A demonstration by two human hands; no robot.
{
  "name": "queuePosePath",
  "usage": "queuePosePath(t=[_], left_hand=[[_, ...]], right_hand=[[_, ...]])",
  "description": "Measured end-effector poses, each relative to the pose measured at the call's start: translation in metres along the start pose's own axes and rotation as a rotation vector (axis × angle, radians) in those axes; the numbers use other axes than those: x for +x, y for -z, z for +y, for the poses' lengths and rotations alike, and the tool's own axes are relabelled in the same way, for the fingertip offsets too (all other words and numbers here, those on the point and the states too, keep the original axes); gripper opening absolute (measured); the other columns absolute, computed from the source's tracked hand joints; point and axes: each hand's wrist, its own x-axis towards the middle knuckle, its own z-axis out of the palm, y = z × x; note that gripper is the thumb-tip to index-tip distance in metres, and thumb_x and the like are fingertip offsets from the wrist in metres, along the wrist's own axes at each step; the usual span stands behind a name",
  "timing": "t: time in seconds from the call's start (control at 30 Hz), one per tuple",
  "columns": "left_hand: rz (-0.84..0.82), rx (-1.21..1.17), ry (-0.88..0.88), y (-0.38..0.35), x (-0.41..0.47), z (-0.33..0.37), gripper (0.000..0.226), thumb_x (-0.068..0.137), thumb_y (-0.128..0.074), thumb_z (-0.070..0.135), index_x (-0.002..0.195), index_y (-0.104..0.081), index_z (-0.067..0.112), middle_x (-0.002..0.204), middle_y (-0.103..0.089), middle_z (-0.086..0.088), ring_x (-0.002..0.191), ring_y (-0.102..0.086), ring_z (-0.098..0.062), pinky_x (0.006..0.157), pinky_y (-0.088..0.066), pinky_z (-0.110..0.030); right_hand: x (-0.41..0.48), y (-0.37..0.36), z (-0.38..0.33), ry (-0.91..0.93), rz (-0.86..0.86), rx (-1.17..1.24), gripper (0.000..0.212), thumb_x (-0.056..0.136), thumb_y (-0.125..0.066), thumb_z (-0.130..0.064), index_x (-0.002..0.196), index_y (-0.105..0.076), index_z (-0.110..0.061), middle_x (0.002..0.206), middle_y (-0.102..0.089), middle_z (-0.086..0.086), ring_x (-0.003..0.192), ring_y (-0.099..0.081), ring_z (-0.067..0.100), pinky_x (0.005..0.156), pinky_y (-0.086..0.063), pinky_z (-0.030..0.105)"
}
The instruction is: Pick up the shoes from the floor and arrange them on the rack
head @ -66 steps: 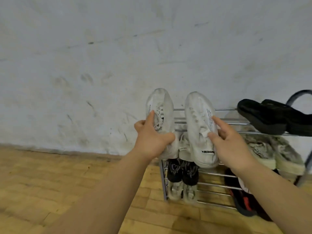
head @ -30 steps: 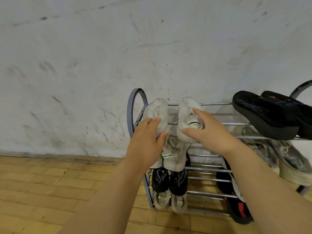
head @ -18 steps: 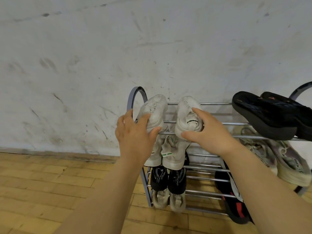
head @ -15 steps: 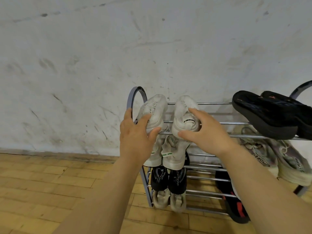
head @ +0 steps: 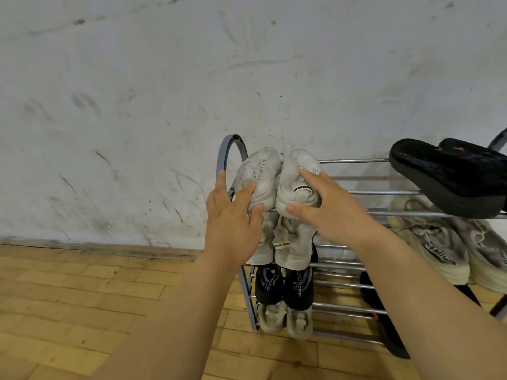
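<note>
Two worn white sneakers stand side by side at the left end of the metal rack's point(head: 356, 161) top tier, heels toward me. My left hand point(head: 233, 220) rests against the heel of the left white sneaker point(head: 259, 171), fingers spread, with thumb and index finger touching it. My right hand point(head: 329, 212) grips the heel of the right white sneaker point(head: 299, 165), thumb under the sole edge and fingers on top.
Black slippers point(head: 444, 174) lie at the right end of the top tier. Below them are beige sneakers point(head: 439, 248). Under my hands sit white shoes with green tags point(head: 290, 248) and black shoes point(head: 297, 286). The rack stands against a scuffed white wall on a wooden floor point(head: 82, 297).
Both white sneakers went from being held in the air onto the top tier. Since then my left hand has slid to the left and spread its fingers, while my right hand has stayed on its heel.
</note>
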Motion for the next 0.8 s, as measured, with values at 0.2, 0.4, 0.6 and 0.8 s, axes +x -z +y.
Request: queuePosePath(t=[0.2, 0.4, 0.6, 0.8], left_hand=[[-0.005, -0.009, -0.006, 0.000, -0.001, -0.001, 0.048, 0.102, -0.047, 0.047, 0.150, -0.043, 0.038, 0.169, 0.010, 0.003, 0.154, -0.001, -0.026, 0.119, -0.025, -0.050], [-0.027, -0.008, 0.014, 0.000, -0.003, 0.003, 0.049, 0.104, -0.046, 0.044, 0.152, -0.041, 0.036, 0.169, 0.012, 0.004, 0.154, 0.000, -0.025, 0.121, -0.020, -0.046], [-0.108, 0.074, 0.026, 0.008, -0.011, 0.011, 0.060, 0.102, -0.046, 0.049, 0.157, -0.026, 0.041, 0.170, 0.009, -0.003, 0.153, -0.005, -0.033, 0.120, -0.023, -0.052], [-0.063, 0.171, -0.120, 0.025, -0.020, 0.061, 0.067, 0.098, -0.043, 0.058, 0.158, -0.022, 0.038, 0.166, -0.016, -0.013, 0.153, -0.012, -0.031, 0.122, -0.018, -0.050]], right_hand=[[0.002, -0.002, 0.003, 0.012, 0.009, -0.028, 0.084, 0.088, -0.067, -0.060, 0.158, -0.023, -0.046, 0.171, -0.013, -0.002, 0.156, -0.015, 0.013, 0.123, -0.017, 0.032], [0.002, -0.009, 0.004, 0.040, 0.049, -0.050, 0.080, 0.091, -0.062, -0.060, 0.158, -0.021, -0.046, 0.168, -0.022, 0.003, 0.154, -0.023, 0.018, 0.124, -0.025, 0.040], [-0.017, -0.001, -0.008, 0.001, 0.071, -0.096, 0.096, 0.077, -0.054, -0.078, 0.159, -0.021, -0.041, 0.168, -0.022, -0.001, 0.153, -0.024, 0.018, 0.122, -0.028, 0.043], [-0.061, 0.059, -0.029, -0.079, 0.113, -0.232, 0.092, 0.084, -0.063, -0.072, 0.160, -0.022, -0.041, 0.172, -0.004, -0.002, 0.157, -0.010, 0.023, 0.123, -0.021, 0.044]])
